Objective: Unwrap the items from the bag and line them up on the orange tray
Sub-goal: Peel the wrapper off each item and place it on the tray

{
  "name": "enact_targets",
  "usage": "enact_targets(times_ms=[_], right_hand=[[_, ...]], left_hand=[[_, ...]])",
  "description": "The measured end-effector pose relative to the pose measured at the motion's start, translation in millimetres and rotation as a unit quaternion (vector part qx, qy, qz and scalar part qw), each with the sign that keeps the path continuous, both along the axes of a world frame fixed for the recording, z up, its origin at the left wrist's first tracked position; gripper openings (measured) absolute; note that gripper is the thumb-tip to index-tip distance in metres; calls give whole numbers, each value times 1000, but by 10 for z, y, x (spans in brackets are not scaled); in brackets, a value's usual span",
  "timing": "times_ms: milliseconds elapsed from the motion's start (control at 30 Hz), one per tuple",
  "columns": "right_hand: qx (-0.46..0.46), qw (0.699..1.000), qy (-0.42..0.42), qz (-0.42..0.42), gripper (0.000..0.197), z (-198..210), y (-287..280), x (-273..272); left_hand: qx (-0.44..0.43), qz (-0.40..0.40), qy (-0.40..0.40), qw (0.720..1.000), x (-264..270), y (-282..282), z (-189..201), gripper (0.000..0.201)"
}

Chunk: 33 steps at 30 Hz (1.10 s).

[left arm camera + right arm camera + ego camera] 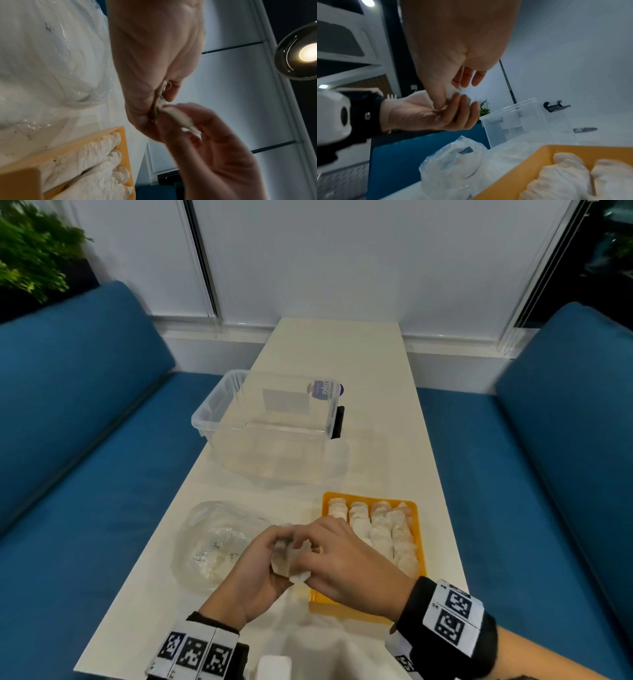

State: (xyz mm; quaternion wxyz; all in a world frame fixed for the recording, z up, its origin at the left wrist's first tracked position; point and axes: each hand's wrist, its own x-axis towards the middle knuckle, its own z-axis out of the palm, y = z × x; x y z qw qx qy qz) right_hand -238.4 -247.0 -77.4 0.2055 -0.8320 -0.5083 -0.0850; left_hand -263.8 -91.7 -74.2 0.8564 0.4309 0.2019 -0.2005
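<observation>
A small pale item (pixel 286 558) in a white wrapper is held above the table between the bag and the tray. My left hand (pixel 274 546) cradles it with curled fingers, and my right hand (pixel 310 544) pinches the wrapper from above. In the right wrist view the right thumb (pixel 439 104) presses the wrapper (pixel 444 107) against the left fingers (pixel 462 106). A white edge of the item (pixel 179 118) shows between both hands. The orange tray (pixel 420 537) holds several pale items (pixel 380 529) in rows. The clear plastic bag (pixel 219 542) lies left of the hands.
An empty clear plastic bin (pixel 270 426) stands on the white table (pixel 342 354) behind the tray and bag. Blue sofas (pixel 85 440) flank the narrow table on both sides. Pale crumpled sheets (pixel 325 645) lie at the near table edge.
</observation>
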Motion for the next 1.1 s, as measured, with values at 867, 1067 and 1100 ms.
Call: enact_targets(times_ms=[867, 1067, 1100], right_hand=[[-174, 850, 465, -175, 18, -456, -55, 526], [-220, 874, 395, -177, 13, -499, 54, 544], [-231, 877, 384, -174, 17, -508, 59, 543]], left_hand=[[68, 108, -5, 992, -312, 434, -128, 14], [72, 103, 1, 992, -298, 446, -132, 14], [74, 102, 0, 992, -292, 443, -131, 14]])
